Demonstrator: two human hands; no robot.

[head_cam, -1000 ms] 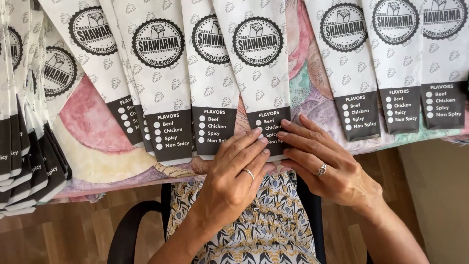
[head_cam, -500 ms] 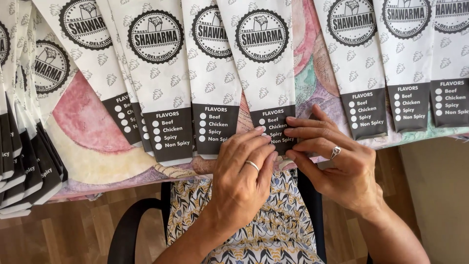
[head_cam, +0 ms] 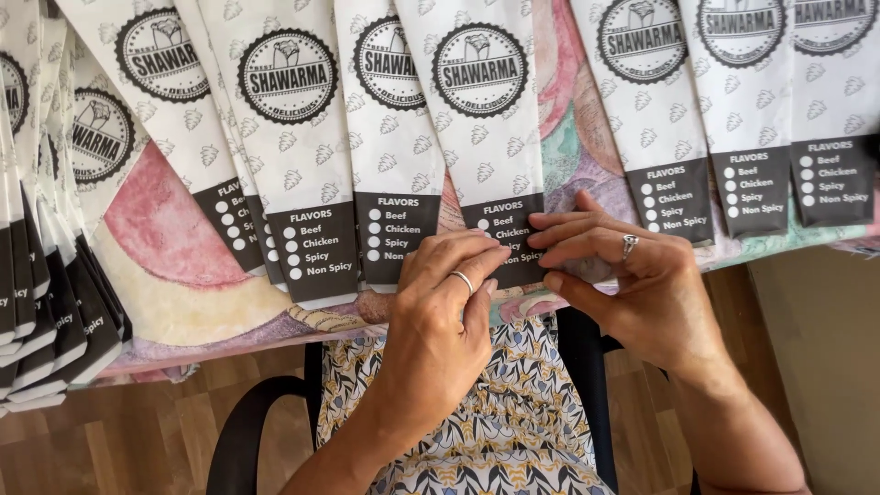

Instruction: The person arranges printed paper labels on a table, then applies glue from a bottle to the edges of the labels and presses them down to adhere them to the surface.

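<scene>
The paper sleeve bag (head_cam: 486, 137) in hand is lying on the bench (head_cam: 174, 275) with its long axis running away from the person — round printed seal at the far end, black checklist band at the near end, right at the bench's front edge. Both hands are meeting at that near end: the left hand (head_cam: 440, 312) is coming up from below with its fingertips curled onto the black band, and the right hand (head_cam: 632, 275) is reaching in from the right side, fingers laid flat across the band's lower right corner, thumb underneath. Neither hand is fully closed; both are pinching lightly at the bag's bottom edge, and how much paper is actually caught between fingers and thumb I cannot tell. The two are about equally near, touching the same edge.

The bag itself is looking narrow, white, patterned with small grey motifs — one of a fanned row of matching sleeve bags (head_cam: 302, 156) overlapping to its left and more (head_cam: 742, 110) to its right. A stacked bundle (head_cam: 37, 302) is sitting at the far left on the painted, pink-and-green bench surface.
</scene>
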